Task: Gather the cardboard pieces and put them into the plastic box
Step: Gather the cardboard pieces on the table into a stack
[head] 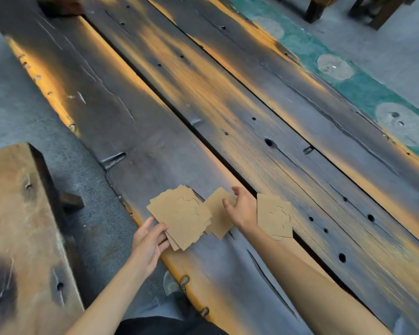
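Low in the frame, the left hand [150,240] is gripping a fanned cardboard stack [179,216], while the right hand [242,209] is resting open-fingered on a middle piece [217,215] on the wooden table [252,131].

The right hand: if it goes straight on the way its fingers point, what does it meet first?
Probably the middle cardboard piece: the right hand points left toward it, fingertips already over its edge. Contact is unclear.
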